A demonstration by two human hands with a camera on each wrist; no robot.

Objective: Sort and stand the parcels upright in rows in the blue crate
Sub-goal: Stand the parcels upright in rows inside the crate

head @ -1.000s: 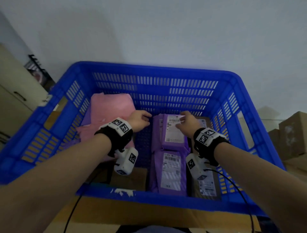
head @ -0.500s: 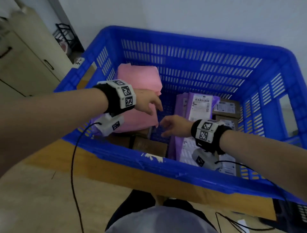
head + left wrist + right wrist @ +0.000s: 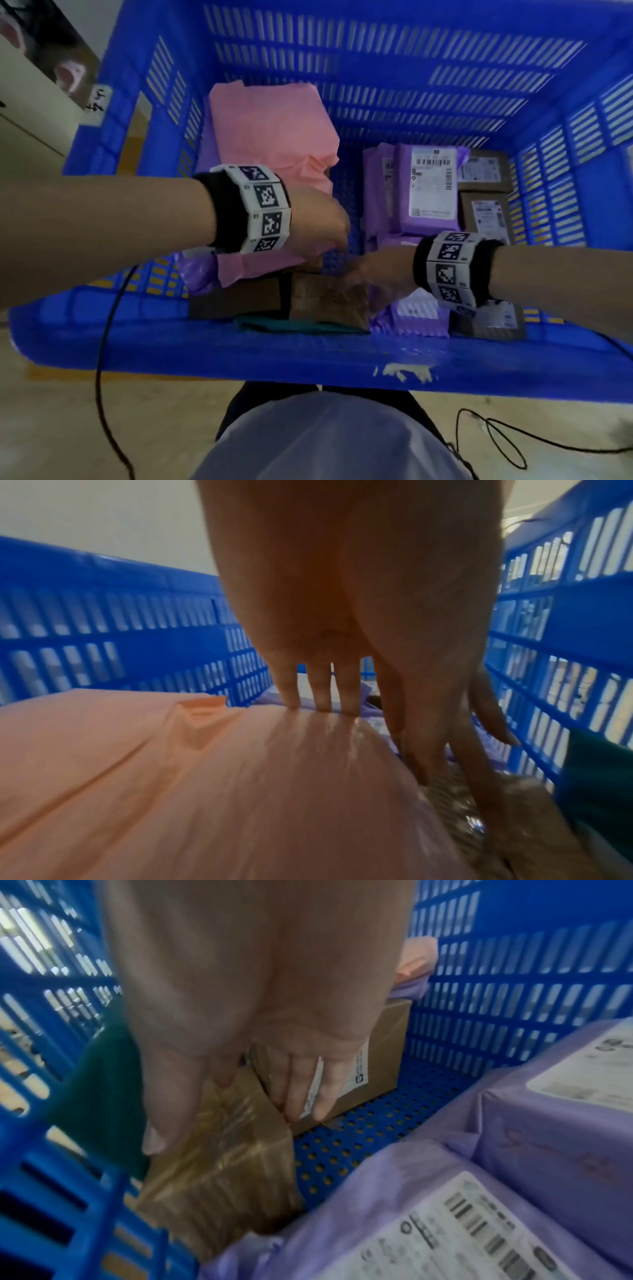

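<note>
The blue crate (image 3: 308,353) holds a large pink parcel (image 3: 270,137) lying at the left and purple labelled parcels (image 3: 431,185) in the middle. A tape-wrapped brown box (image 3: 329,298) stands against the near wall beside a plain cardboard box (image 3: 236,301). My left hand (image 3: 318,226) hangs over the pink parcel's (image 3: 171,777) right edge, straight fingers (image 3: 322,693) touching it. My right hand (image 3: 376,270) reaches left and down to the taped box (image 3: 222,1177). Its thumb is over the box top and its straight fingers (image 3: 294,1096) sit in the gap before the plain box (image 3: 383,1047).
More brown boxes (image 3: 486,212) line the crate's right side beyond the purple parcels (image 3: 445,1204). A flat dark green item (image 3: 291,325) leans on the near wall. Bare perforated floor (image 3: 342,1145) shows mid-crate. Cables (image 3: 99,377) trail over the floor; a cabinet (image 3: 27,113) stands left.
My right hand left the purple parcels and swung left and down to the taped box. My left hand drew back along the pink parcel toward its near right edge. The view tilted downward.
</note>
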